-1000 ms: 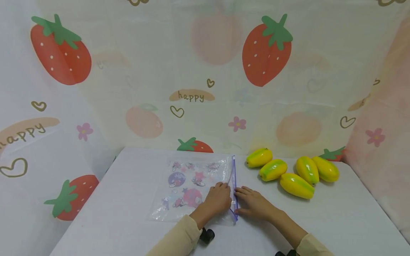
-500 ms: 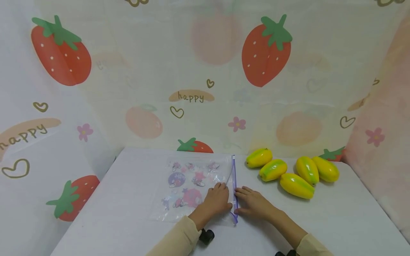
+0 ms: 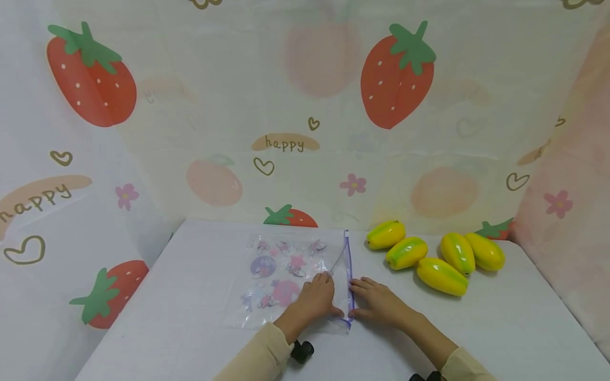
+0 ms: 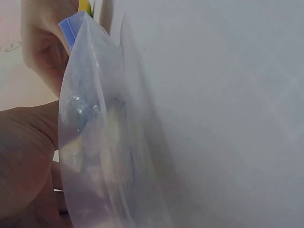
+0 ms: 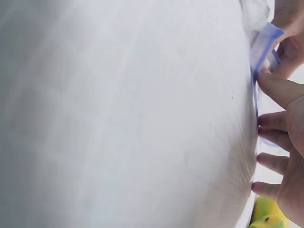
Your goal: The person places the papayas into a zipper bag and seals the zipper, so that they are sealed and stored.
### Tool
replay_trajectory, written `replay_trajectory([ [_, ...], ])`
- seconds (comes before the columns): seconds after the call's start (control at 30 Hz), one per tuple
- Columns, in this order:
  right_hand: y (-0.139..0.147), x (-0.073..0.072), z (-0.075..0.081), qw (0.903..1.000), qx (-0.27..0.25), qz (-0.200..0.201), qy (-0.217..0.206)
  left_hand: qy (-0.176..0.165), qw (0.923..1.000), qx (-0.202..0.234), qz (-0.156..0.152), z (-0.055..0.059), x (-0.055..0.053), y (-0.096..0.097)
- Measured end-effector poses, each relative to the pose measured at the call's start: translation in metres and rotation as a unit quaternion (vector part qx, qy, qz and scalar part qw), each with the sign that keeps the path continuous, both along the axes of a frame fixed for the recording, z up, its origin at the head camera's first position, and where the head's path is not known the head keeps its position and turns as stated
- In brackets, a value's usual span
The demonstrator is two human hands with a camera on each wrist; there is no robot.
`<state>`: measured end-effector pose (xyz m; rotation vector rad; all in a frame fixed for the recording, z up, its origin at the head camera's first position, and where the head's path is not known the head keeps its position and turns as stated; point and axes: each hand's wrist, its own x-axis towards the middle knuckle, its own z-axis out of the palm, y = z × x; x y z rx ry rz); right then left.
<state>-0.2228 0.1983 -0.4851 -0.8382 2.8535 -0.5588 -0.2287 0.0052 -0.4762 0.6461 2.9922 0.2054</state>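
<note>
A clear zip bag (image 3: 305, 263) with pink and purple cartoon prints lies flat, its purple-edged mouth (image 3: 350, 259) to the right. My left hand (image 3: 314, 297) rests over the bag near the mouth, thumb spread from the fingers, and the upper lip is drawn back to the left beside it. On the mouth's lower strip, my right hand (image 3: 378, 302) presses with straight, spread fingertips. The right wrist view shows those fingertips (image 5: 268, 161) lined up along the bag edge. In the left wrist view, the bag film (image 4: 95, 142) partly covers the left hand.
Several glossy yellow-green fruits, papaya-like in shape, lie at the back right, among them a front fruit (image 3: 441, 277). A white cloth covers the table (image 3: 176, 296). Behind it hangs a strawberry-print curtain (image 3: 305, 106).
My left hand has shifted left from the purple strip with its thumb spreading, and the upper lip of the bag has drawn back, widening the mouth. The right hand stays in place.
</note>
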Motion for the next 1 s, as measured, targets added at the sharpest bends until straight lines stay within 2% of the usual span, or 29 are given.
replay_trajectory([
  [0.2,0.000,-0.001,0.001,0.9999,0.002,0.002,0.012,0.007,0.9999,-0.011,0.007,0.002,0.002,0.001],
  [0.37,0.000,-0.003,0.004,0.9995,0.004,0.000,0.031,0.026,0.9996,-0.010,0.005,0.003,0.003,0.001],
  [0.67,0.008,-0.003,0.014,0.9972,0.002,-0.042,0.062,0.039,0.9992,-0.010,-0.002,0.006,0.005,0.001],
  [0.83,0.014,-0.001,0.017,0.9967,-0.002,-0.047,0.066,0.028,0.9996,-0.002,0.001,0.003,0.006,0.001],
  [1.0,0.016,-0.002,0.020,0.9947,0.007,-0.053,0.088,0.007,0.9999,0.002,0.008,0.001,0.005,0.001],
])
